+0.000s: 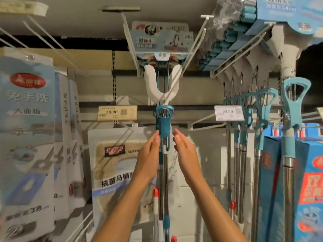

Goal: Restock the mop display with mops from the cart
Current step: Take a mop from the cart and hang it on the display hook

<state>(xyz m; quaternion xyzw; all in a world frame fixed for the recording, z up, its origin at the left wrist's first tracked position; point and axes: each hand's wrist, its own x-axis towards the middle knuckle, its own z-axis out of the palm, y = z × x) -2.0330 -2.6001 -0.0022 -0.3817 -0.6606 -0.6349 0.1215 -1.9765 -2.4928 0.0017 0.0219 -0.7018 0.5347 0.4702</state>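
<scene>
A mop hangs head-up at the centre of the display, with a white Y-shaped yoke, a teal squeeze handle and a steel pole running down out of view. Its head sits under a blue cardboard label between two white hooks. My left hand is raised beside the teal handle, straight fingertips touching its left side. My right hand is just right of the handle, fingers straight, a small gap from it. Neither hand holds anything. The cart is out of view.
Several matching teal-handled mops hang in a row to the right. Boxed flat mops fill the left shelf. A bagged toilet mat hangs behind my left arm. Price tags read 18.90 and 59.90.
</scene>
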